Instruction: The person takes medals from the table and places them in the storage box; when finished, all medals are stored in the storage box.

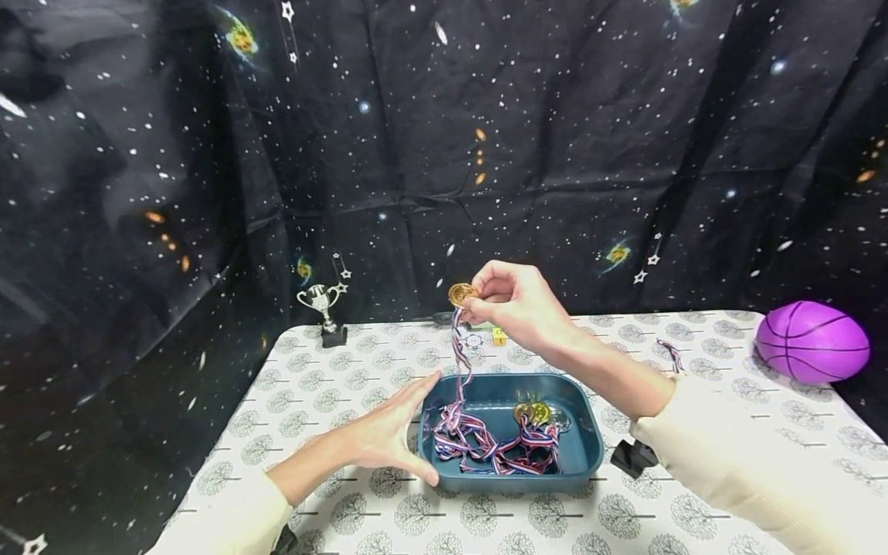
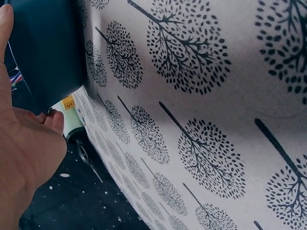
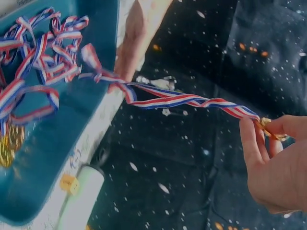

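My right hand (image 1: 520, 301) pinches a gold medal (image 1: 462, 294) between thumb and fingers, raised above a blue tub (image 1: 513, 483). From the medal hangs a red, white and blue striped ribbon (image 3: 168, 99), slightly twisted, its lower end reaching down among the tangled ribbons (image 1: 479, 447) in the tub. My left hand (image 1: 385, 428) holds the tub's left end, thumb at the near corner and fingers at the far one; in the left wrist view its fingertips (image 2: 57, 122) are right at the rim. More gold medals (image 1: 533, 413) lie in the tub's right half.
A small trophy cup (image 1: 321, 301) stands at the table's back left, and a purple basketball (image 1: 812, 341) at the right. Behind the tub are a yellow cube (image 1: 499, 336) and a pale green cylinder (image 3: 82, 196). A striped ribbon (image 1: 671, 354) lies right of my forearm.
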`<state>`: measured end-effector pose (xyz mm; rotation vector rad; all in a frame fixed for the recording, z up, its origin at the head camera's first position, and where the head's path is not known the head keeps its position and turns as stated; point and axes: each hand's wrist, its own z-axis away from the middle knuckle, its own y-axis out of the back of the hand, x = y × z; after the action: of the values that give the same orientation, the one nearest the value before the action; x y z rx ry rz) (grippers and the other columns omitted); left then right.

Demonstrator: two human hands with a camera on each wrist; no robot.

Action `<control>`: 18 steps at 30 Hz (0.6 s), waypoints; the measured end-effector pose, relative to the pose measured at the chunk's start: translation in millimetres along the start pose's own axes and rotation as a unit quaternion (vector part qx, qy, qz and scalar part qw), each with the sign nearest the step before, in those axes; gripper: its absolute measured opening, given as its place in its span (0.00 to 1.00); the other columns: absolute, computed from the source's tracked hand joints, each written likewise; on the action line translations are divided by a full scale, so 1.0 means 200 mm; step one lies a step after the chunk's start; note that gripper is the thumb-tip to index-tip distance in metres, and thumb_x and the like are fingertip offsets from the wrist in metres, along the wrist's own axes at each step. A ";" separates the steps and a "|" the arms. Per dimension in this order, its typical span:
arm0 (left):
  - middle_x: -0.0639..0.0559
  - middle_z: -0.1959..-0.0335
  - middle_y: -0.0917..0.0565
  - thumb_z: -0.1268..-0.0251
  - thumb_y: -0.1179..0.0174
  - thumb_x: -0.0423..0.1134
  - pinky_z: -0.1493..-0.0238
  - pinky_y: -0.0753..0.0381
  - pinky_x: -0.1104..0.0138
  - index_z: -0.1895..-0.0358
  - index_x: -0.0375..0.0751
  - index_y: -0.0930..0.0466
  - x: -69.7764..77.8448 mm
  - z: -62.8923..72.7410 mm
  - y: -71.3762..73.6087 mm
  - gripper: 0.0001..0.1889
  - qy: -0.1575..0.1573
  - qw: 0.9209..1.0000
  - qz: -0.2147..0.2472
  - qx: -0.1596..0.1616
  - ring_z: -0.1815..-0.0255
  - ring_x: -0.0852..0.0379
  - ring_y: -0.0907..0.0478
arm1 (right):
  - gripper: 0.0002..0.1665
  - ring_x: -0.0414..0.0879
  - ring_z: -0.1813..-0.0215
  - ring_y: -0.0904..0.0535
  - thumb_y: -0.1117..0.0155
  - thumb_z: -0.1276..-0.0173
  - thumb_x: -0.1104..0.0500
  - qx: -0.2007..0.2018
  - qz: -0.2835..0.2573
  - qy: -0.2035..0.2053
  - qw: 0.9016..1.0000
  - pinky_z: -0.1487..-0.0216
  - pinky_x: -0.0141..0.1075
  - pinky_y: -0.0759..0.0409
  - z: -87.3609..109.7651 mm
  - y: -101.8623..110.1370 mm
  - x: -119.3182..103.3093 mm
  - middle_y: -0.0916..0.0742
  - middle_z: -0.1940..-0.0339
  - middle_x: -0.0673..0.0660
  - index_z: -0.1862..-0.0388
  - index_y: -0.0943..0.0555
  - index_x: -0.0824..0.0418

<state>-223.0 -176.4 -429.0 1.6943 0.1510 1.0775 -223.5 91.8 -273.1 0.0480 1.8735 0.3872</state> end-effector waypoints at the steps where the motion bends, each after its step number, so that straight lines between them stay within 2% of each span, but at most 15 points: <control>1: 0.39 0.12 0.54 0.62 0.13 0.62 0.19 0.47 0.39 0.11 0.47 0.65 0.00 0.00 0.00 0.80 0.000 1.000 0.000 0.000 0.13 0.42 0.53 | 0.05 0.54 0.56 0.07 0.30 0.29 0.71 0.005 -0.008 -0.003 1.000 0.41 0.45 0.12 -0.01 -0.02 0.01 0.08 0.61 0.62 0.59 0.19 0.67; 3: 0.40 0.12 0.54 0.62 0.13 0.62 0.19 0.47 0.40 0.11 0.46 0.65 0.00 0.00 0.00 0.80 0.001 1.000 0.001 -0.002 0.13 0.43 0.53 | 0.05 0.54 0.54 0.07 0.31 0.29 0.71 0.010 -0.023 -0.009 1.000 0.38 0.48 0.14 -0.01 -0.05 0.02 0.08 0.60 0.62 0.59 0.19 0.67; 4: 0.41 0.12 0.55 0.62 0.13 0.62 0.19 0.48 0.40 0.11 0.46 0.65 0.00 0.00 0.00 0.80 0.002 1.000 0.001 -0.003 0.13 0.43 0.54 | 0.05 0.54 0.53 0.07 0.31 0.28 0.71 0.014 -0.024 -0.012 1.000 0.33 0.47 0.17 -0.01 -0.06 0.03 0.08 0.60 0.62 0.59 0.19 0.66; 8: 0.44 0.11 0.55 0.62 0.13 0.62 0.18 0.48 0.42 0.11 0.46 0.65 0.00 -0.01 0.00 0.80 0.007 1.000 0.002 -0.006 0.13 0.45 0.54 | 0.04 0.54 0.51 0.08 0.32 0.28 0.69 0.012 -0.026 -0.032 0.999 0.28 0.58 0.24 0.01 -0.09 0.07 0.08 0.57 0.61 0.60 0.19 0.65; 10: 0.44 0.11 0.55 0.62 0.13 0.63 0.18 0.48 0.42 0.11 0.46 0.65 0.00 -0.01 0.00 0.80 0.007 1.000 0.000 -0.006 0.13 0.45 0.54 | 0.04 0.55 0.51 0.08 0.32 0.28 0.69 0.005 -0.026 -0.051 0.998 0.27 0.60 0.26 0.05 -0.10 0.10 0.08 0.56 0.61 0.60 0.20 0.64; 14: 0.42 0.12 0.54 0.62 0.13 0.62 0.18 0.48 0.41 0.11 0.45 0.64 0.01 -0.01 0.00 0.80 0.010 1.000 0.000 -0.007 0.13 0.44 0.54 | 0.04 0.54 0.54 0.08 0.31 0.28 0.68 -0.015 -0.033 -0.087 0.996 0.34 0.54 0.17 0.12 -0.10 0.17 0.07 0.59 0.60 0.61 0.19 0.64; 18: 0.39 0.12 0.54 0.62 0.13 0.62 0.18 0.48 0.40 0.11 0.45 0.64 0.01 0.00 0.00 0.80 0.011 1.000 0.003 -0.007 0.13 0.43 0.54 | 0.05 0.51 0.60 0.10 0.30 0.27 0.66 -0.034 -0.023 -0.125 0.991 0.47 0.44 0.13 0.19 -0.08 0.23 0.07 0.62 0.60 0.58 0.19 0.64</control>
<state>-222.8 -175.5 -427.7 1.6707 0.1528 1.0992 -201.0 96.1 -330.6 0.0079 1.6105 0.3937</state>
